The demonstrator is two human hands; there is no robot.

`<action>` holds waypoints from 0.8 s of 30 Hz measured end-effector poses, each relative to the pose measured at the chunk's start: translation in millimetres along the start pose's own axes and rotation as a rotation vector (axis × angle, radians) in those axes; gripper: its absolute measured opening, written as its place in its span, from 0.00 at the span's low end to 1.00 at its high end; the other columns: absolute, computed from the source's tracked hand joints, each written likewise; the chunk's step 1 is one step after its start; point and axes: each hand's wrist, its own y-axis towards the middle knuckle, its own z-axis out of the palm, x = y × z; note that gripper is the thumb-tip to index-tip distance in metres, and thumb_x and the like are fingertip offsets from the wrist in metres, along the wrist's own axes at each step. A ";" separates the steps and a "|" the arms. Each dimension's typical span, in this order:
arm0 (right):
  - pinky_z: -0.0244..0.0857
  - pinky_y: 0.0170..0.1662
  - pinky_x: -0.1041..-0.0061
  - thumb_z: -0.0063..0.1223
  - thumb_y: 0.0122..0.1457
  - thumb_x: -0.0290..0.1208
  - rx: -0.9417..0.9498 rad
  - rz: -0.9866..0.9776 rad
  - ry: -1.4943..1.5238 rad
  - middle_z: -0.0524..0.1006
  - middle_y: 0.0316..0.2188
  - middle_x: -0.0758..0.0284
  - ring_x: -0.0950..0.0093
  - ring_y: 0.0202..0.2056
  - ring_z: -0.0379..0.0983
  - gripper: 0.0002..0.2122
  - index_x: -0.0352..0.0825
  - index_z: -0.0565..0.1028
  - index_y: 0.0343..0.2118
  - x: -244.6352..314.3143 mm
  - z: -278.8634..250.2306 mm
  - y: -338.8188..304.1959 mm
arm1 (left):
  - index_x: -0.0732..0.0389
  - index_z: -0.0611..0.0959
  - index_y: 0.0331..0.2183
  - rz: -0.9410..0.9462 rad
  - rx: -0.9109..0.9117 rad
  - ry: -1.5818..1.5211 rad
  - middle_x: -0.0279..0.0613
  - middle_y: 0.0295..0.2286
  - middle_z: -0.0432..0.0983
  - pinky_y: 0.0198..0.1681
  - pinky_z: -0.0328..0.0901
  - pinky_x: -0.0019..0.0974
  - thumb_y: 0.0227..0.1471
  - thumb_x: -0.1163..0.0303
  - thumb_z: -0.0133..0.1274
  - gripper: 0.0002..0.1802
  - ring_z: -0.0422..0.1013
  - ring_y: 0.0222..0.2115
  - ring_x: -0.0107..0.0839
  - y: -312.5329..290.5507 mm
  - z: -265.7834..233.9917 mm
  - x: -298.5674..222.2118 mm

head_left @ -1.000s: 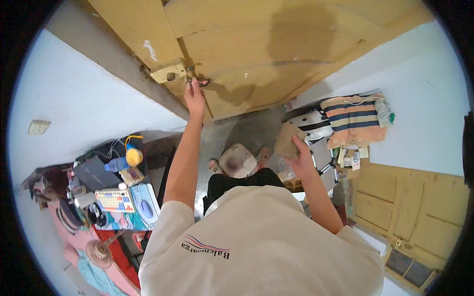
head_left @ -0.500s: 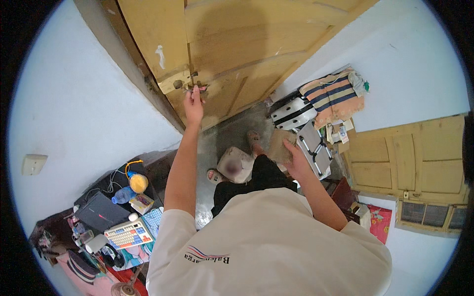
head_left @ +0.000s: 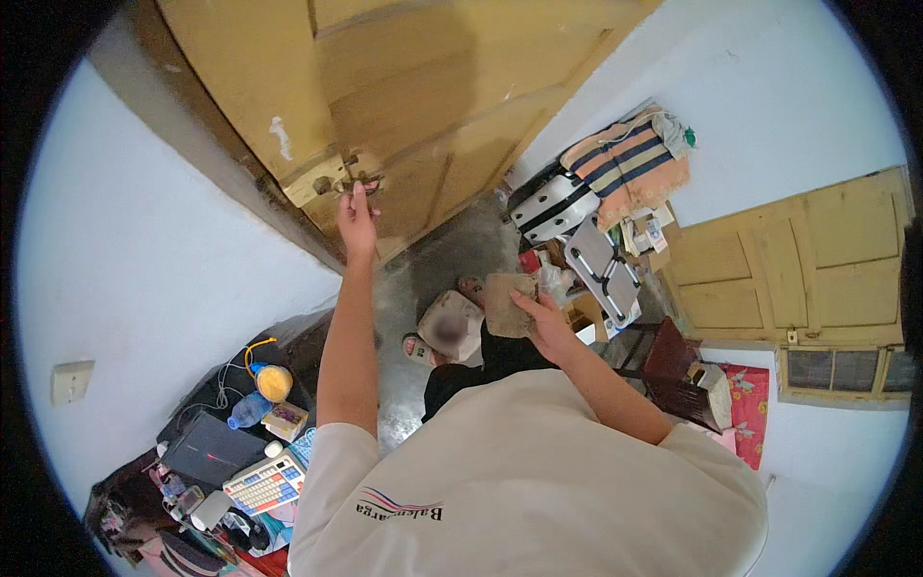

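My left hand (head_left: 357,229) is raised to the yellow wooden door (head_left: 399,96). Its fingers are closed on a small metal latch (head_left: 368,185), which they partly cover. A lock plate (head_left: 312,183) with a round knob sits just left of that hand. In front of my body, my right hand (head_left: 550,329) grips a flat, squarish brown piece (head_left: 508,296) by its right side, thumb on top; its material is unclear. Below, near my feet, a whitish blocky object (head_left: 452,327) with a dark blotch rests on the floor.
To the right are a silver suitcase (head_left: 556,209), a striped cushion (head_left: 630,163), a folded grey metal-framed item (head_left: 601,264) and a dark red wooden chair (head_left: 673,370). At left, a desk carries a laptop (head_left: 213,447), a keyboard (head_left: 264,484) and a blue bottle (head_left: 250,411).
My right hand has swung the brown piece leftward in front of me, uncovering boxes and bags behind it. My left hand stays at the latch. The whole view has shifted slightly.
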 end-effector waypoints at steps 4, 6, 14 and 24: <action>0.64 0.58 0.66 0.65 0.59 0.39 -0.043 0.039 -0.009 0.73 0.53 0.61 0.68 0.56 0.70 0.29 0.29 0.66 0.58 -4.0 -6.4 1.3 | 0.61 0.79 0.37 0.035 -0.034 0.014 0.37 0.40 0.82 0.25 0.64 0.25 0.68 0.55 0.47 0.18 0.64 0.20 0.17 -3.3 3.9 3.3; 0.65 0.58 0.66 0.64 0.60 0.38 -0.047 0.046 0.006 0.73 0.53 0.61 0.68 0.55 0.70 0.28 0.28 0.66 0.57 0.2 -5.7 -1.7 | 0.61 0.80 0.39 0.027 -0.046 0.012 0.37 0.40 0.82 0.25 0.64 0.25 0.68 0.55 0.47 0.18 0.64 0.20 0.17 -2.4 1.3 5.9; 0.68 0.57 0.65 0.61 0.62 0.38 0.019 0.017 0.055 0.73 0.53 0.62 0.68 0.54 0.72 0.26 0.28 0.67 0.57 16.5 -31.1 6.5 | 0.59 0.79 0.39 0.023 -0.099 0.066 0.33 0.39 0.81 0.26 0.62 0.26 0.68 0.55 0.46 0.17 0.63 0.23 0.18 -13.6 16.0 -9.8; 0.69 0.56 0.64 0.66 0.58 0.34 0.083 0.045 0.165 0.74 0.53 0.63 0.67 0.53 0.73 0.27 0.30 0.68 0.57 90.4 -79.0 41.0 | 0.60 0.79 0.39 0.021 -0.202 0.171 0.32 0.41 0.81 0.26 0.59 0.28 0.68 0.54 0.45 0.18 0.60 0.22 0.16 -10.2 22.1 -0.3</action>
